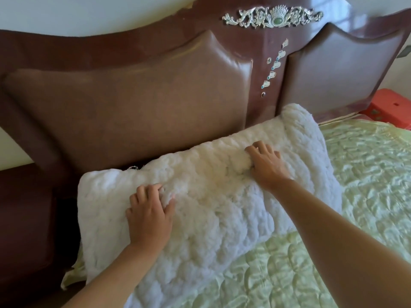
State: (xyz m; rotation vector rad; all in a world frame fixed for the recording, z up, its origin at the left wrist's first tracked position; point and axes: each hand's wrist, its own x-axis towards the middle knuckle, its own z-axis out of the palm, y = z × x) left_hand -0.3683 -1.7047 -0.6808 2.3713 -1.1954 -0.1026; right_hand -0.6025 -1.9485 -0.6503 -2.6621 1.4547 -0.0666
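A thick white fluffy pillow (211, 218) lies across the head end of the bed, its far edge leaning on the headboard. My left hand (149, 214) lies on its near left part, fingers curled and digging into the fluffy surface. My right hand (265, 164) lies on its upper right part, fingers bent and gripping a fold of the pillow. Both forearms reach in from the bottom of the view.
A pale green quilted bedspread (344, 218) covers the mattress to the right. A dark red padded headboard (155, 103) with a silver ornament (273, 18) stands behind. A red plastic stool (391, 107) sits at the far right. A dark bed frame (24, 218) is at left.
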